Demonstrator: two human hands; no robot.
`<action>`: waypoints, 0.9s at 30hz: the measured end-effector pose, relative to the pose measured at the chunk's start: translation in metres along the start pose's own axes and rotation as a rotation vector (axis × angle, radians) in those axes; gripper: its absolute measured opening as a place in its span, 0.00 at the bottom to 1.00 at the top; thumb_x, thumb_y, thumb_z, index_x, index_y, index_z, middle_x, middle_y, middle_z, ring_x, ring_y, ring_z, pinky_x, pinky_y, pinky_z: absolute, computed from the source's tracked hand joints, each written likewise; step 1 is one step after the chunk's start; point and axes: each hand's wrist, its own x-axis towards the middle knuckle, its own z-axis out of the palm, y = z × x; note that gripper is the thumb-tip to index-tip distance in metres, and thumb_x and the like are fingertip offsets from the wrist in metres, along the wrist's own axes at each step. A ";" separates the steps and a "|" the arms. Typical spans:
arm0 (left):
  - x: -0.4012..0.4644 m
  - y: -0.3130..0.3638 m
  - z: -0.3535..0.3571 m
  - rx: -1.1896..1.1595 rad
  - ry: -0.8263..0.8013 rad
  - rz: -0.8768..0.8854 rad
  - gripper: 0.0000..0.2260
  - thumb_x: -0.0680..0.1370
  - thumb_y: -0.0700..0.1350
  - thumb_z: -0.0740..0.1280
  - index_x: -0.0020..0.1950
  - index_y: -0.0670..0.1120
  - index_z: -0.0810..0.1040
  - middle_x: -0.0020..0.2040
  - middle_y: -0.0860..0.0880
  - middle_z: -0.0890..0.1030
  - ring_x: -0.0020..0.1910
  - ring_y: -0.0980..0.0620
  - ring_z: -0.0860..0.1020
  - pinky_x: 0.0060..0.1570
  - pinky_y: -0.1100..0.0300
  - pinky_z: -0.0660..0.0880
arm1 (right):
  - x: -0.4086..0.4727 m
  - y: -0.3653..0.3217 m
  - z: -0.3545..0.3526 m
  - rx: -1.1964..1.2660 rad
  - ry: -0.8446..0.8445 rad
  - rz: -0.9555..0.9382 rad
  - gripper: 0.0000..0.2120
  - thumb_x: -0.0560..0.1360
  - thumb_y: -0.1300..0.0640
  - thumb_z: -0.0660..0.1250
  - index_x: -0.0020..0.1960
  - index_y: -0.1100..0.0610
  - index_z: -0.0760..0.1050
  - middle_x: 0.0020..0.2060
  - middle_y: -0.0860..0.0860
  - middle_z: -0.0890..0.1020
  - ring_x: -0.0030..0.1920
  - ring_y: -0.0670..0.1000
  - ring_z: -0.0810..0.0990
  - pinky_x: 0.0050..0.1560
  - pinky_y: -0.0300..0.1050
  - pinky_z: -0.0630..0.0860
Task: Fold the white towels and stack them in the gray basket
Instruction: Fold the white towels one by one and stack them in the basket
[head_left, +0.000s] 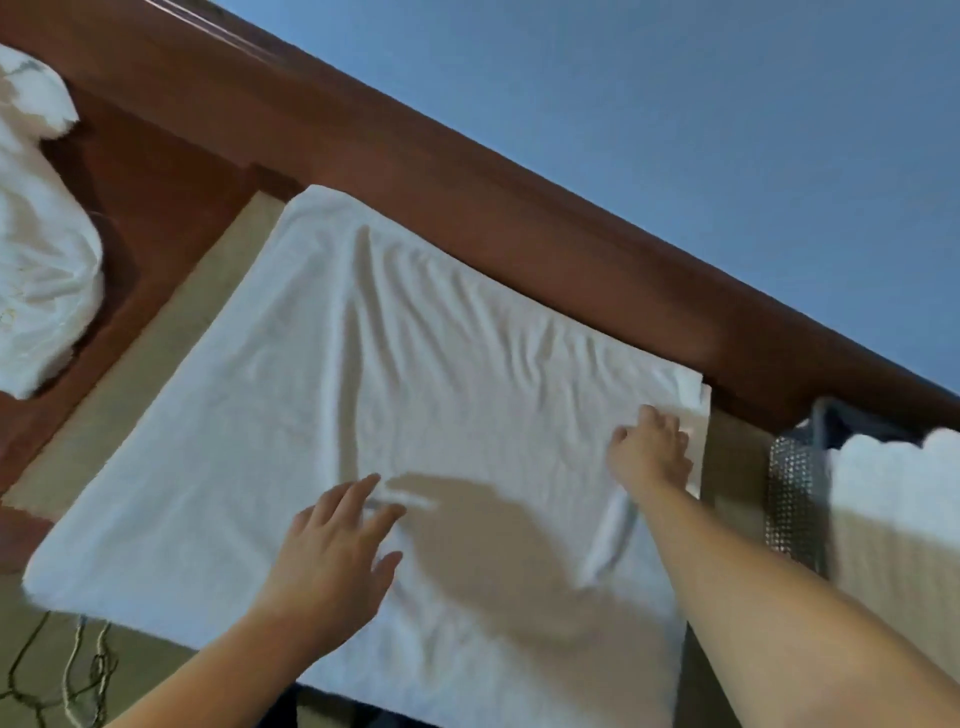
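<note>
white towel spread flat w/ wrinkles over a beige mat on a reddish-brown wooden surface, far edge against the raised wooden rail. left hand over near-centre of towel, fingers spread & relaxed, gripping nothing; touching cloth or just above, can't tell. right hand at towel's far right corner, fingers on the cloth near the edge, pinch vs. flat press unclear. gray basket just right of towel, perforated wall showing, w/ folded white towels stacked inside, rising above rim. crumpled white cloth pile at far left, well apart. blue wall beyond rail.
</note>
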 end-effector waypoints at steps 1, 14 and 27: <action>0.008 0.019 0.006 0.011 -0.017 0.020 0.25 0.71 0.58 0.78 0.66 0.56 0.81 0.71 0.47 0.76 0.66 0.42 0.78 0.53 0.44 0.80 | 0.011 0.020 -0.003 0.023 -0.027 0.017 0.20 0.82 0.50 0.60 0.72 0.56 0.68 0.69 0.59 0.70 0.68 0.63 0.71 0.63 0.58 0.73; 0.033 0.128 0.066 0.099 -0.088 -0.045 0.38 0.79 0.70 0.62 0.84 0.66 0.46 0.82 0.44 0.31 0.84 0.37 0.41 0.79 0.37 0.51 | 0.111 0.087 -0.005 0.511 -0.043 0.134 0.19 0.79 0.50 0.69 0.61 0.63 0.76 0.52 0.58 0.83 0.51 0.61 0.82 0.44 0.49 0.77; 0.040 0.142 0.052 0.136 -0.174 -0.098 0.35 0.80 0.68 0.63 0.82 0.66 0.50 0.85 0.46 0.37 0.84 0.39 0.42 0.81 0.43 0.54 | 0.096 0.116 -0.007 0.709 -0.021 0.106 0.13 0.79 0.51 0.68 0.58 0.58 0.81 0.52 0.56 0.84 0.54 0.59 0.82 0.51 0.50 0.79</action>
